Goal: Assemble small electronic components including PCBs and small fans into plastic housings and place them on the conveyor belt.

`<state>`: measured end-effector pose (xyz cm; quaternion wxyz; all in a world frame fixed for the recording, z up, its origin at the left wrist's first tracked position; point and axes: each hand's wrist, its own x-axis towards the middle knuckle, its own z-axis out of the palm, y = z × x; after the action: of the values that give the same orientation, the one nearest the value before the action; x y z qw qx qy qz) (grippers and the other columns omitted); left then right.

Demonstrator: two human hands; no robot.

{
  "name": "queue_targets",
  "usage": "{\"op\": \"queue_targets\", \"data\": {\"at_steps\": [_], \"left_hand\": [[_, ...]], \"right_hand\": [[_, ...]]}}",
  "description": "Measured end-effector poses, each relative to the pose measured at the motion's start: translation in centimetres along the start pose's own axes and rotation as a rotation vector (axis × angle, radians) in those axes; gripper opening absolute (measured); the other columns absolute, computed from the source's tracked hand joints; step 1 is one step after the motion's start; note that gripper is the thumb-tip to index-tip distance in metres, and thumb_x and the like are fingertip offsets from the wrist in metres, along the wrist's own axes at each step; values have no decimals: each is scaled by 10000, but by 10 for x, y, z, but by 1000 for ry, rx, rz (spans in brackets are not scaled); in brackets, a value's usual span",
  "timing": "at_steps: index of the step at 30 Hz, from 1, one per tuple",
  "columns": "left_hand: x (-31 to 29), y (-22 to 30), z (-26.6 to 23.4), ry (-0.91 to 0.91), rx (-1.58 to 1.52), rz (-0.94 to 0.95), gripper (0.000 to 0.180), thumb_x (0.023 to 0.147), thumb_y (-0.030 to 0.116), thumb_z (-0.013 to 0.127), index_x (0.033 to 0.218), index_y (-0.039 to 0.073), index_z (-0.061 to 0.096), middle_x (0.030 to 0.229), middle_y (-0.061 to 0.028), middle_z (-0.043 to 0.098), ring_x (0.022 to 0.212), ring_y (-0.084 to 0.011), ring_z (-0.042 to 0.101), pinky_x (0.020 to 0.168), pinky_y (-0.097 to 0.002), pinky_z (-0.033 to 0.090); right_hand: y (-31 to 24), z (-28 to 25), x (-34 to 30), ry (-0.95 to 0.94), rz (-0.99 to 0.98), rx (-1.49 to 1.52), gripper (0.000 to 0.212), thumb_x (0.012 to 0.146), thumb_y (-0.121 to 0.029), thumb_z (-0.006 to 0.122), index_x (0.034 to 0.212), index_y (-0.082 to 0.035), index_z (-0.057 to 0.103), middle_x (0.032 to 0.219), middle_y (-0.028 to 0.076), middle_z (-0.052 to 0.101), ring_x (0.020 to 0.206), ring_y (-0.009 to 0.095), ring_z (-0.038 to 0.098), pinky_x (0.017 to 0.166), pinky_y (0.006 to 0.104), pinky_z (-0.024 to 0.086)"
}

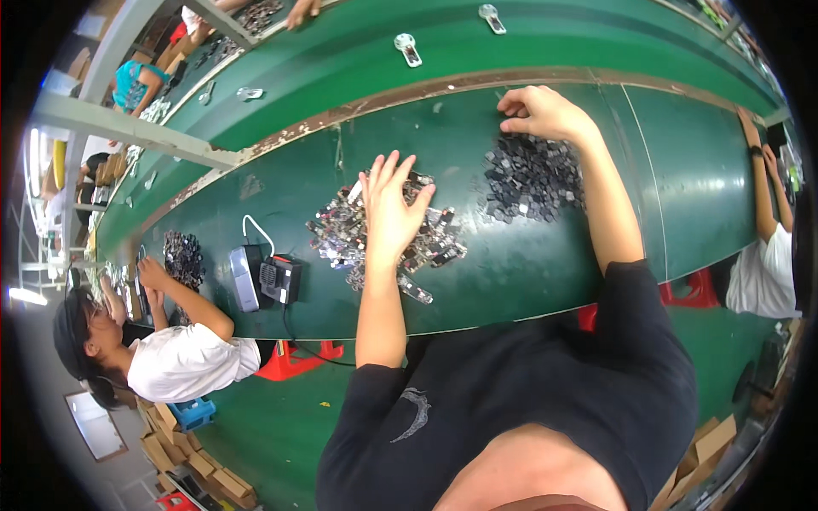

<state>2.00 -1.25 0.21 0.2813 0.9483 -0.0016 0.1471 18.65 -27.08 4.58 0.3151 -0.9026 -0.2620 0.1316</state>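
under left hand: part of the shiny clear parts pile is lying covered.
right hand fingertips: curling out of sight near the bench's far edge.
dark squares: too small to identify.

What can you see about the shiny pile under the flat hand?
The shiny pile is a loose heap of many small silvery and dark parts, some clear like plastic, lying jumbled on the green table. The left hand rests flat on it, fingers spread. A few pieces have strayed toward the table's near edge.
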Motion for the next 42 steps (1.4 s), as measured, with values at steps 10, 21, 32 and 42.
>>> {"op": "queue_targets", "data": {"at_steps": [10,21,32,42], "left_hand": [[5,-6,7,16,-111,-30,240,697,165,784,909,85,706,1085,-90,659,1057,-279,596,1101,-478,290],[10,-4,7,87,-256,-95,133,762,122,725,844,53,646,995,-91,682,993,-295,622,1090,-482,307],[10,-6,8,67,-180,-32,115,795,127,690,867,50,644,985,-89,671,988,-293,613,1079,-488,315],[9,-7,9,61,-152,-9,156,786,107,687,930,58,651,982,-83,666,996,-289,607,1077,-488,320]], "right_hand": [[-5,18,-4,-187,-10,-73,268,708,-162,768,939,-52,687,850,80,698,835,228,664,749,343,518],[-2,52,4,-47,-230,85,155,768,-156,715,852,-40,657,785,74,625,699,194,609,643,320,496],[-24,76,-7,150,-458,-44,350,731,-364,749,940,-96,669,994,86,600,1013,274,527,924,391,410],[-16,76,-2,-56,-476,9,135,804,-121,675,919,-53,660,922,86,621,903,268,591,823,382,469]]}}
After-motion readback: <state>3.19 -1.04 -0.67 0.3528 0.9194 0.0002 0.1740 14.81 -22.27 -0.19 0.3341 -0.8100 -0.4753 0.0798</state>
